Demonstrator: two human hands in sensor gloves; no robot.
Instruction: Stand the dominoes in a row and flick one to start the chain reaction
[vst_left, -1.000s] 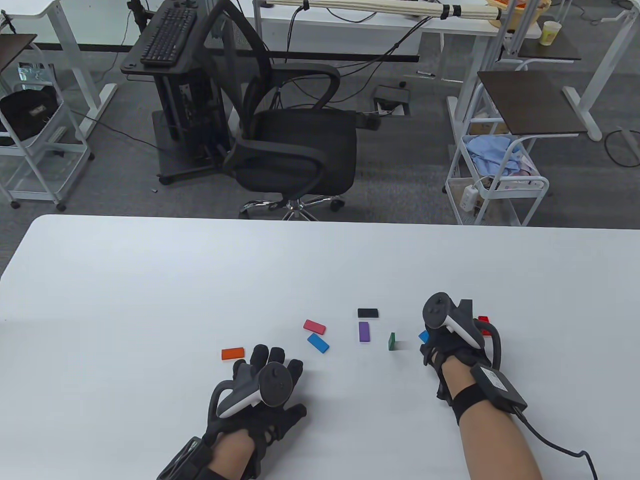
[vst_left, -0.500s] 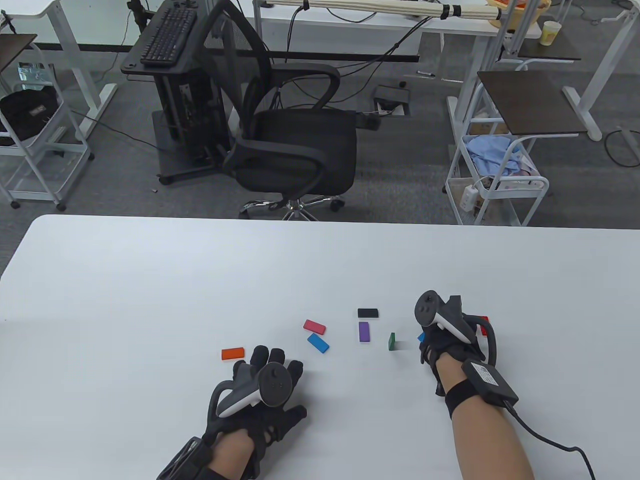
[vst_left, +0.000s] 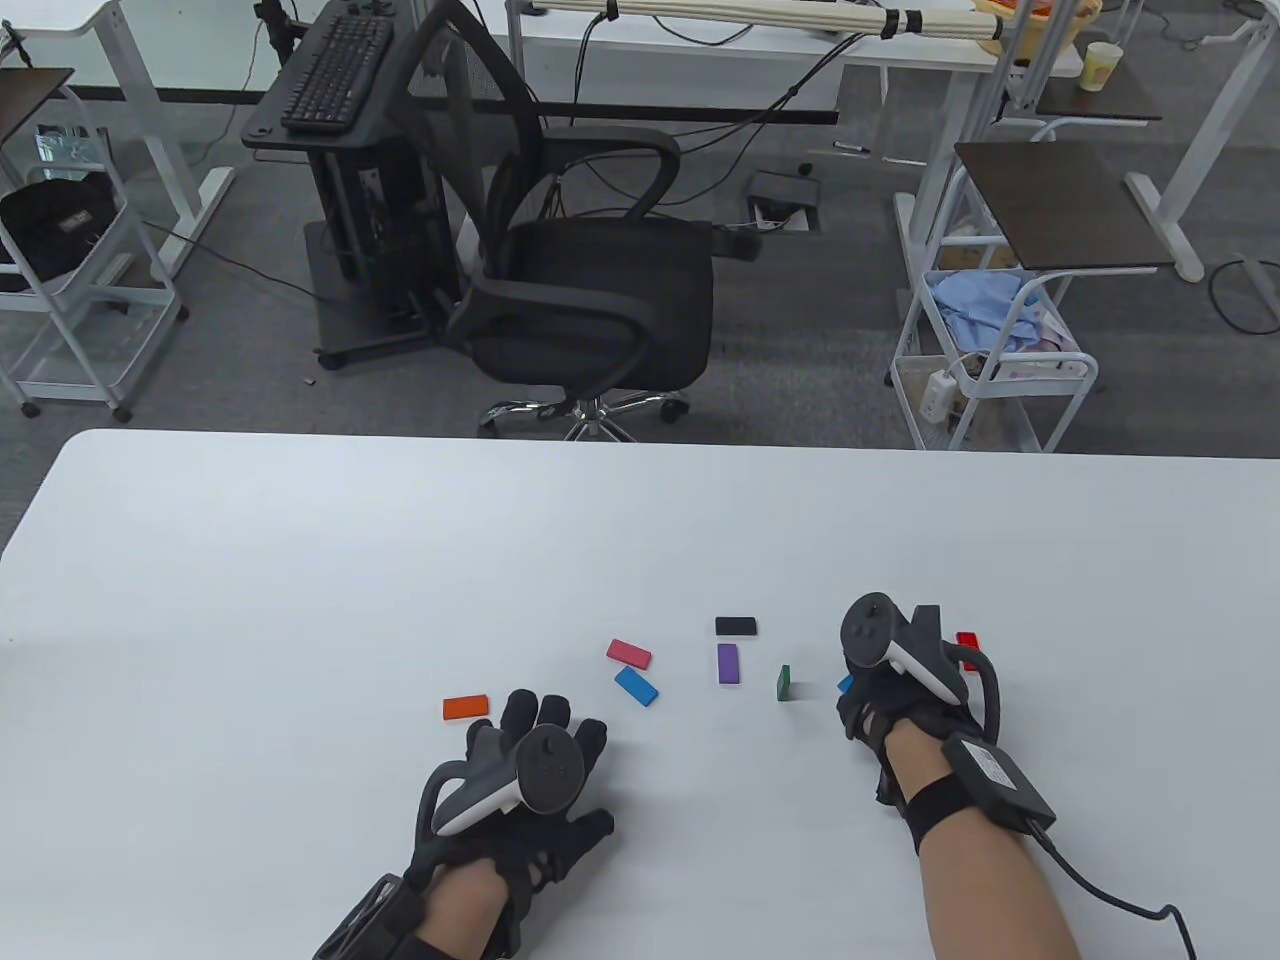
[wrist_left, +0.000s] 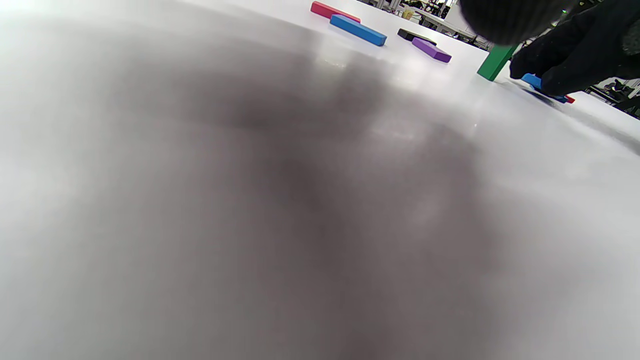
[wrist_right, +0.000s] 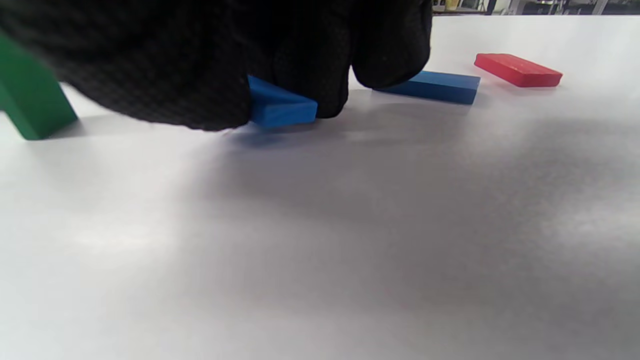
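Note:
A green domino (vst_left: 784, 683) stands upright on the white table (vst_left: 300, 560). Just right of it my right hand (vst_left: 862, 690) curls down over a blue domino (wrist_right: 282, 106). Its fingers (wrist_right: 385, 60) and thumb pinch that domino, which lies tilted with one edge lifted. A second blue domino (wrist_right: 435, 86) and a red one (wrist_right: 517, 70) lie flat behind it. Purple (vst_left: 729, 663), black (vst_left: 735, 626), pink (vst_left: 628, 654), blue (vst_left: 636, 686) and orange (vst_left: 466, 707) dominoes lie flat further left. My left hand (vst_left: 545, 715) rests flat on the table, holding nothing.
Behind the table's far edge stand a black office chair (vst_left: 590, 300) and a white cart (vst_left: 990, 370). A cable (vst_left: 1110, 890) trails from my right wrist over the table's front right.
My right hand swung a little left, then came back right and lower over the blue domino. The left hand and the other dominoes have not moved.

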